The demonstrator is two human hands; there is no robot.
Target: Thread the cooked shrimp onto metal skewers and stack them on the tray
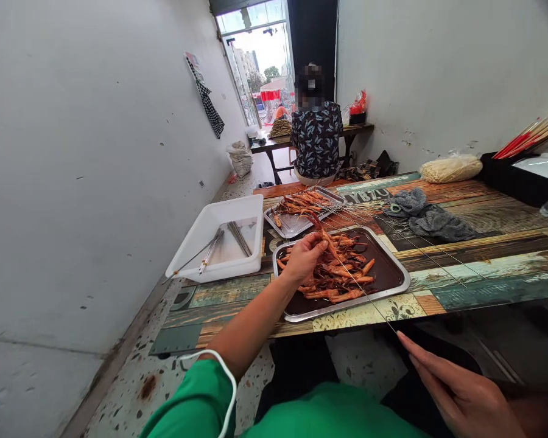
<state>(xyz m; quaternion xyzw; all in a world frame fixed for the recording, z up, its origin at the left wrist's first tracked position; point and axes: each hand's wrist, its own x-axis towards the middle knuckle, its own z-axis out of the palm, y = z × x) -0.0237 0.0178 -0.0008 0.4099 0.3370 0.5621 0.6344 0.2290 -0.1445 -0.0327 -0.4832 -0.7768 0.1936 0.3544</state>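
Note:
My left hand point(305, 260) pinches a long, reddish-brown piece of meat point(329, 244) above the near metal tray point(395, 267). A thin metal skewer point(368, 296) runs from that piece down to the right. At its near end, past the table edge, the fingers of my right hand point(466, 389) are closed on the skewer. Beneath my left hand, a heap of similar meat pieces point(335, 294) lies in dark liquid in the tray. How far the skewer's tip goes into the meat is hidden by my fingers.
A second tray point(295, 226) behind holds skewered meat point(304, 199). Left stands a white plastic tub point(214, 267) with metal skewers. Loose skewers point(438, 258) and grey cloths point(438, 222) lie right. A person point(317, 143) sits beyond the table, facing away.

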